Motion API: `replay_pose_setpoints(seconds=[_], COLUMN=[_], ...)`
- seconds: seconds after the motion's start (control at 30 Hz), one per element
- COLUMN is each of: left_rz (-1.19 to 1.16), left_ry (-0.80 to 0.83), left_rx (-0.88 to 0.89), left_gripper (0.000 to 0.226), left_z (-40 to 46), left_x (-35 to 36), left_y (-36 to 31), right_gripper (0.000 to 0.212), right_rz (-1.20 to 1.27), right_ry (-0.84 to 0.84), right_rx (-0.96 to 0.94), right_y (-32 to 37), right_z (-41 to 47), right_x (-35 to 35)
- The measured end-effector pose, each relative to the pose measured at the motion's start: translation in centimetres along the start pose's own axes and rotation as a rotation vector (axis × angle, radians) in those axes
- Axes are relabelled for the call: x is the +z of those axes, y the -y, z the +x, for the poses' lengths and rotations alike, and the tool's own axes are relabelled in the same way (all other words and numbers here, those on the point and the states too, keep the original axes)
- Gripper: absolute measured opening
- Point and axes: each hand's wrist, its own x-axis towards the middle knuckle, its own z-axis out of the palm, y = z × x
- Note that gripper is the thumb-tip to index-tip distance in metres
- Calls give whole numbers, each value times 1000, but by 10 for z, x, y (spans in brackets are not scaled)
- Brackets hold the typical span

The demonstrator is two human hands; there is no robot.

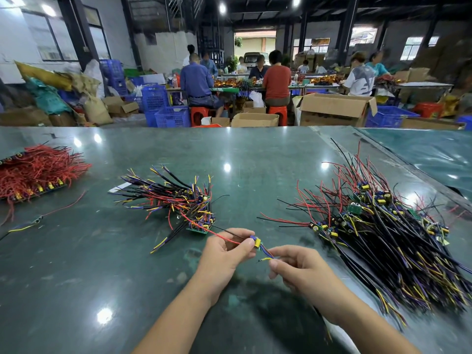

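While the left hand (224, 247) pinches a small circuit board (256, 243) above the worktop (255, 159), the right hand (296, 269) pinches its yellow and blue wires (267, 256); a sorted bundle (178, 198) lies just beyond the board.

You're at a glossy dark green table (229, 149), ceiling lamps (222, 7) glaring off it. 12 o'clock: open doorway (255, 44), daylight behind. In front of it, people (277, 80) on red stools (198, 114) at long benches (421, 85). 11 to 1 o'clock, down low: blue crates (169, 117), open cardboard boxes (334, 109). 10 o'clock: white wall (15, 42), dark-framed windows (48, 37), sacks (46, 95) heaped below. 2 o'clock: far windows (413, 48). Dark steel columns (347, 29) hold the roof.
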Motion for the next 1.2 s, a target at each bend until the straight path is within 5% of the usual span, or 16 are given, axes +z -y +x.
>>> replay_pose_setpoints(seconds=[0.27, 0.43, 0.63, 0.87, 1.13, 1.2], left_rz=[-42, -50, 82, 103, 61, 63], left_ry=[84, 194, 159, 165, 187, 146], left_rx=[-1, -179, -58, -78, -93, -89], left_gripper=[27, 17, 27, 22, 22, 23], left_z=[-2, -5, -5, -4, -1, 0], left_x=[1, 9, 7, 2, -6, -8], left_y=[-3, 0, 2, 0, -3, -2], right_gripper=[9, 20, 11, 26, 8, 19], right_rz=[116, -19, -259, -367, -837, -908], right_ry=[-56, -151, -184, -81, -220, -236], right_rx=[25, -37, -82, 44, -396, -348], right_y=[3, -1, -9, -3, -3, -4], right_z=[1, 4, 7, 5, 6, 9], right_x=[-7, -5, -8, -15, -15, -15])
